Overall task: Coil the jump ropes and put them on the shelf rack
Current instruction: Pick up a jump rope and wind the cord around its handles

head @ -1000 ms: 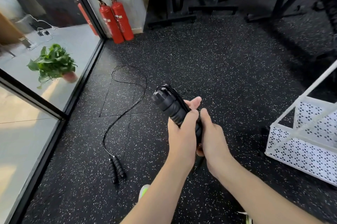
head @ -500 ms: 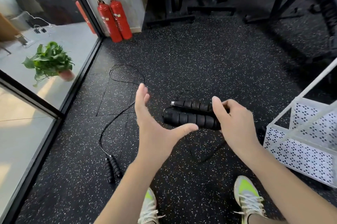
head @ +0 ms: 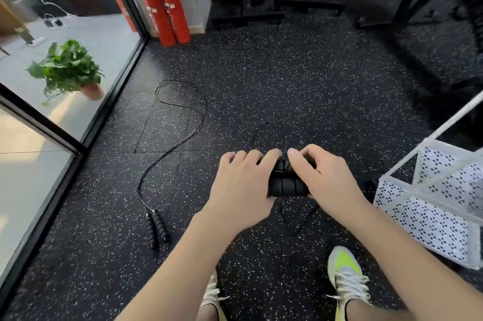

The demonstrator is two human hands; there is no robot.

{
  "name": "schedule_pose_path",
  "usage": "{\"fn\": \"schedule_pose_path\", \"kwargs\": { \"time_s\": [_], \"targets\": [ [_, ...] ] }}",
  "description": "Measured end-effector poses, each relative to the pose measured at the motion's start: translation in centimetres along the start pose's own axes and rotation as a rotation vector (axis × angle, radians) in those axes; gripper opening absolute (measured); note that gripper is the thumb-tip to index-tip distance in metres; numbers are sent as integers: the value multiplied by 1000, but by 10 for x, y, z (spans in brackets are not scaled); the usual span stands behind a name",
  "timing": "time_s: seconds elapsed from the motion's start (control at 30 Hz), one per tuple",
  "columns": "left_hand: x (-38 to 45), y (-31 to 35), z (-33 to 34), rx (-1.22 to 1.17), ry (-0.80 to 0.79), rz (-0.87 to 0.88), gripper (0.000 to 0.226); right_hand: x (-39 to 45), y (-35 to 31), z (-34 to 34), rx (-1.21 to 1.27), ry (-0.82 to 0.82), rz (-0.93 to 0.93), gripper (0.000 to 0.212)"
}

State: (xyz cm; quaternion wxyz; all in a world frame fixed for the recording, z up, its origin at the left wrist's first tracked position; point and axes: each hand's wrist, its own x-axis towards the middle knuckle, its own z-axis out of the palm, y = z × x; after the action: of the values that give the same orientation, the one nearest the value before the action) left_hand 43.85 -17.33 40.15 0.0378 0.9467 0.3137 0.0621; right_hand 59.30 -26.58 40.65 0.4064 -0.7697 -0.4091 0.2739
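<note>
Speckled rubber gym floor (head: 300, 90) ran under everything. White perforated shelf rack (head: 428, 205) stood just right of the right hand, low. Second jump rope (head: 180, 137) lay uncoiled on the floor well left of the left hand, its two handles (head: 156, 228) side by side nearer the person. Left hand (head: 241, 184) and right hand (head: 325, 179) were both curled over the paired black foam handles of the held jump rope (head: 286, 184), fingertips nearly meeting on top; a cord loop (head: 266, 135) stuck out beyond the hands and more cord hung below. Judged step: coiling the first rope, wrap not finished. Next move likely called for winding the loose cord round the handles, keeping the handles together, then setting the bundle in the rack to the right.
</note>
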Motion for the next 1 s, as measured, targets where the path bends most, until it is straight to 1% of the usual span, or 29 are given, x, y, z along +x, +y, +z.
{"fn": "schedule_pose_path", "kwargs": {
  "time_s": [0.07,0.1,0.13,0.27,0.33,0.43,0.57,0.67,0.77,0.83,0.9,0.93,1.0],
  "targets": [
    [0,-1,-2,-57,-12,-20,49,0,0,2,21,-25,7,38],
    [0,0,-3,-70,-17,-41,39,-1,-1,2,54,-28,16,38],
    [0,3,-4,-77,-17,-69,34,-1,-3,3,116,-24,31,38],
    [-1,10,-4,-136,25,-138,33,0,-7,4,467,-62,107,41],
    [-1,9,-6,-164,35,-151,34,0,-6,5,545,-83,124,41],
    [-2,10,-6,-181,0,-173,35,0,-4,7,567,-87,153,48],
    [-2,16,-5,-226,-20,-238,34,2,-8,1,462,-48,114,41],
    [-1,18,-4,-212,6,-226,31,0,-10,2,472,-20,123,41],
    [-1,18,-2,-190,33,-214,35,0,-13,9,548,4,213,47],
    [-3,20,-2,-209,21,-227,38,0,-14,11,644,-23,298,56],
    [-3,24,-6,-325,51,-290,29,-1,-14,13,808,-77,291,64],
    [-2,25,-8,-401,67,-337,24,-3,-14,15,841,-78,269,65],
    [2,24,-12,-489,91,-405,21,-9,-12,23,718,-5,206,63]
  ]
}}
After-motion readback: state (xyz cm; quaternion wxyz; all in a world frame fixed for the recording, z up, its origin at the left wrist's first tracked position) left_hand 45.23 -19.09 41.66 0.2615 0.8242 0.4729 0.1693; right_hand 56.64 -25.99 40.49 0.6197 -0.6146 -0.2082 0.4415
